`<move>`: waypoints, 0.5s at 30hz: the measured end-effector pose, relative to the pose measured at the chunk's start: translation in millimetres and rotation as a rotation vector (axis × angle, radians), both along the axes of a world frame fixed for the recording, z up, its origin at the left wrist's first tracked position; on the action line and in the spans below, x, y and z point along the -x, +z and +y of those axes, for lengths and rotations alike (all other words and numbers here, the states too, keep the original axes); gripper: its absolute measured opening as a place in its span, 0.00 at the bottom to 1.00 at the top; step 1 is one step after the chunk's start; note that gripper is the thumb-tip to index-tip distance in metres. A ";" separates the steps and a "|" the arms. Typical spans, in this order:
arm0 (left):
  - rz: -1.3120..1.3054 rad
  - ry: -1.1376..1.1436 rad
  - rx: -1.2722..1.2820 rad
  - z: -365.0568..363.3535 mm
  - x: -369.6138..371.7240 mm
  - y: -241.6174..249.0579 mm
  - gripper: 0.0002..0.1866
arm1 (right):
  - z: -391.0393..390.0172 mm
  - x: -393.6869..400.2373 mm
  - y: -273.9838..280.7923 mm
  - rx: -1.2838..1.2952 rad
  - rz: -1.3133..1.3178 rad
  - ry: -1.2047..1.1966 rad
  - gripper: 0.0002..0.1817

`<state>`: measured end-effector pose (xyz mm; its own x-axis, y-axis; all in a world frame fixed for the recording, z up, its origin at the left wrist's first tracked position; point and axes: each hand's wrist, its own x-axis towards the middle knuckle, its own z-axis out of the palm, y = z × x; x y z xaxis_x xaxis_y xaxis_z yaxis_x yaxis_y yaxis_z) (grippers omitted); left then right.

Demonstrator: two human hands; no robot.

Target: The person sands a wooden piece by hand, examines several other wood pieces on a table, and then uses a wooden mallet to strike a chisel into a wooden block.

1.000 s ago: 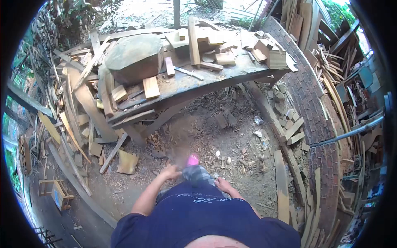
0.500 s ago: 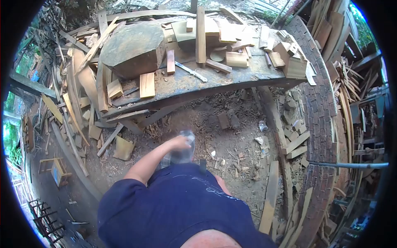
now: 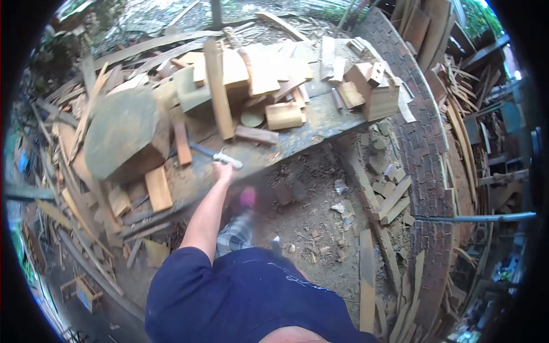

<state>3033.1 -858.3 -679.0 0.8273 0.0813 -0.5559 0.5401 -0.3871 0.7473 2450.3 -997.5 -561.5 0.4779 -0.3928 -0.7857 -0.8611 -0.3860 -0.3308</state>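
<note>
My left hand (image 3: 222,171) reaches out to the front edge of the wooden workbench (image 3: 263,163). Its fingers look curled at the pale end of a long thin tool (image 3: 230,160) with a dark blue shaft; blur hides its exact kind. This tool lies on the bench top, its shaft pointing back to the left. Close to it are a reddish wood block (image 3: 182,144) and a lighter block (image 3: 158,189) at the edge. Behind stand a tall wood post (image 3: 218,91) and a short wood piece (image 3: 257,135). My right hand is out of sight.
A big stump-like wood block (image 3: 123,134) occupies the bench's left end. Several cut blocks, one large (image 3: 380,103), lie toward the right. Offcuts (image 3: 394,197) and planks (image 3: 367,280) litter the ground beside a low brick wall (image 3: 432,171). A metal pipe (image 3: 474,218) juts out there.
My left hand has moved from low beside my body, near a clear bottle-like object, up to the pale-ended tool. The view has swung right and closer to the bench.
</note>
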 end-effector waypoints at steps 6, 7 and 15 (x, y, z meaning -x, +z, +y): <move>0.002 0.126 -0.517 -47.6 -15.8 101.2 0.47 | -79.4 -160.8 70.7 0.090 0.010 -0.030 0.20; 0.032 0.143 -0.502 -52.9 -14.3 102.1 0.45 | -95.3 -179.0 74.1 0.148 -0.113 -0.109 0.19; 0.262 0.373 -0.507 -71.0 -23.6 137.2 0.33 | -147.0 -296.7 101.0 0.109 -0.317 -0.229 0.16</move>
<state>3056.7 -929.3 -541.8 0.5366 0.6378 -0.5525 0.8439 -0.4077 0.3488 2747.0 -1144.5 -460.5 0.5801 -0.5903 -0.5613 -0.7909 -0.2436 -0.5613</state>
